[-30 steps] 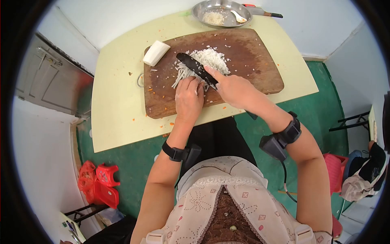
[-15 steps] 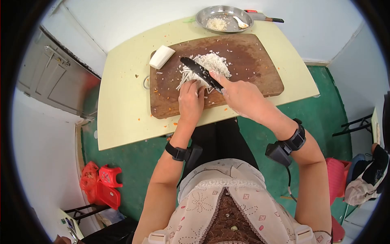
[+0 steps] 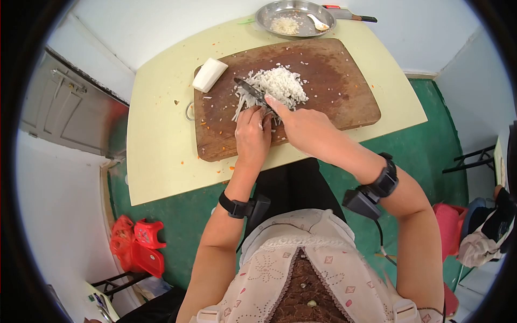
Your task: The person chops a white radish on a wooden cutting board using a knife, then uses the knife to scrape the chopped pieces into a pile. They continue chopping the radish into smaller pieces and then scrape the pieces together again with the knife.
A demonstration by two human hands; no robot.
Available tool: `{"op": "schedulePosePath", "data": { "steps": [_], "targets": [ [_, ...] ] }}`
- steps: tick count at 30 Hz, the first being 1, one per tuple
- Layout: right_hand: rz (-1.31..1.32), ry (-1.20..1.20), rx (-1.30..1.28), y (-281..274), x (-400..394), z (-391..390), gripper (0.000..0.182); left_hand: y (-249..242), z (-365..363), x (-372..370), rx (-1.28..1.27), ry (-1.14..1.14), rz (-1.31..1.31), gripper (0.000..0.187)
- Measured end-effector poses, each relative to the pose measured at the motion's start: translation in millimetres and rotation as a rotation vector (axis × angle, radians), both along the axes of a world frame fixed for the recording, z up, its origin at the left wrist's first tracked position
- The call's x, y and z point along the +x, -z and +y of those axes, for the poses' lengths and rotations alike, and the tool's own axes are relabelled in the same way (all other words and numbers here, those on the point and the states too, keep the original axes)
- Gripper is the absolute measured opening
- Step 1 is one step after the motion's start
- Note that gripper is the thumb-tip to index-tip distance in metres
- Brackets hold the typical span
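Note:
My right hand [image 3: 304, 126] is wrapped round the handle of a dark-bladed knife [image 3: 249, 88], its index finger stretched along the blade. The blade stands over white vegetable strips [image 3: 243, 103] on a brown wooden cutting board [image 3: 339, 70]. Curled fingers of my left hand [image 3: 252, 129] press on the strips just left of the blade. A heap of finely chopped white vegetable [image 3: 283, 83] lies beyond the knife. At the board's far left corner sits a thick peeled white chunk [image 3: 210, 74], perhaps radish.
Behind the board, a round metal pan [image 3: 264, 24] holds chopped white bits and a white spoon [image 3: 318, 22]. A cleaver [image 3: 353, 15] lies beside it. Orange scraps dot the pale yellow table [image 3: 156, 124]. Red plastic stools [image 3: 148, 234] stand at lower left.
The knife in my right hand has shifted slightly left and turned more edge-on to view. My left hand stays on the strips. The whole view has shifted a little.

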State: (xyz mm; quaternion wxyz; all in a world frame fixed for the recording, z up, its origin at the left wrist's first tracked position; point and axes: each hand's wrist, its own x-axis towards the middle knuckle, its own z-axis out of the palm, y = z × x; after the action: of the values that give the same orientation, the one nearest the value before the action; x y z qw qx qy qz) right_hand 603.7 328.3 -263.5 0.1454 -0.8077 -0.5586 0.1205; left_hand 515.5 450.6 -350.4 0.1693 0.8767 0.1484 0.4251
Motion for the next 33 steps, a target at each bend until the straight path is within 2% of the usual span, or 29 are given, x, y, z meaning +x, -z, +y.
{"op": "schedulePosePath", "data": {
  "steps": [1, 7, 10, 14, 17, 18, 21, 22, 23, 25, 26, 33],
  "targets": [
    [0.005, 0.015, 0.04, 2.8, 0.7, 4.1, 0.065, -1.1, 0.8, 0.0, 0.003, 0.002, 0.006, 0.018],
    [0.104, 0.07, -0.121, -9.5, 9.4, 9.8, 0.062, -3.4, -2.4, -0.5, -0.001, -0.009, -0.032, 0.016],
    [0.05, 0.096, -0.051, -17.6, 16.9, 5.0, 0.06, -0.7, 5.6, 2.7, -0.079, -0.025, -0.099, 0.013],
    [0.184, 0.188, 0.133, -34.6, 22.6, -10.0, 0.055, -13.9, 15.9, 3.3, -0.181, -0.05, -0.116, 0.011],
    [0.578, 0.269, 0.195, -32.4, 30.7, -20.5, 0.059, -19.3, 38.5, 7.8, -0.153, -0.079, 0.002, 0.01],
    [0.724, 0.277, 0.248, -23.3, 36.9, -23.4, 0.06, -21.6, 45.0, 10.8, -0.348, -0.068, 0.005, 0.012],
    [1.076, 0.316, 0.4, 12.3, 59.2, -30.2, 0.062, -34.1, 74.6, 23.7, -0.381, -0.097, 0.183, 0.017],
    [1.141, 0.339, 0.439, 19.3, 60.6, -34.9, 0.062, -30.3, 89.8, 30.7, -0.349, -0.065, 0.251, 0.031],
    [1.208, 0.363, 0.475, 25.6, 62.3, -38.1, 0.062, -31.0, 98.5, 36.8, -0.309, -0.043, 0.355, 0.036],
    [1.266, 0.351, 0.535, 32.3, 65.5, -40.0, 0.062, -34.3, 111.2, 47.7, -0.228, 0.001, 0.566, 0.046],
    [1.285, 0.34, 0.562, 33.6, 65.3, -41.0, 0.062, -37.7, 115.9, 53.1, -0.204, 0.01, 0.672, 0.057],
    [1.219, 0.248, 0.493, 36.1, 65.0, -41.8, 0.06, -42.2, 106.3, 67.0, -0.146, 0.04, 0.746, 0.046]
  ]
}}
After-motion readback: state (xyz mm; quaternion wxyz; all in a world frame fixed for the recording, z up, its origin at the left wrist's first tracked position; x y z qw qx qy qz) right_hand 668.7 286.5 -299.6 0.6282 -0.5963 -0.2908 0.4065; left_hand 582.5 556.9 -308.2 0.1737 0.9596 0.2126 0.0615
